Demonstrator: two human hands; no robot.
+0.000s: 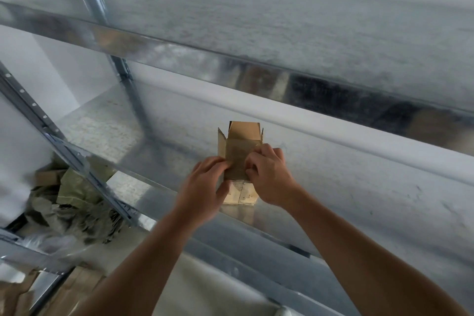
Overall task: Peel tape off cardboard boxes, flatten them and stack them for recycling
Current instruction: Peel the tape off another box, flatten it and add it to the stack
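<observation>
Hands, left (204, 187) and right (269, 174), pinch box (239, 159) (flaps open).

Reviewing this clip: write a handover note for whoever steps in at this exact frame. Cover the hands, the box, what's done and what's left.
Left hand: grips the near-left side of the cardboard box, fingertips on its top face.
Right hand: fingers curled, pinching at the top face, probably at tape, though the tape itself is too unclear to make out.
The box lies on the metal shelf with its far flaps open.
A heap of crumpled paper and cardboard sits lower left, beyond the shelf.
Done: far end opened.
Left: finish peeling, flatten the box, stack it.
</observation>
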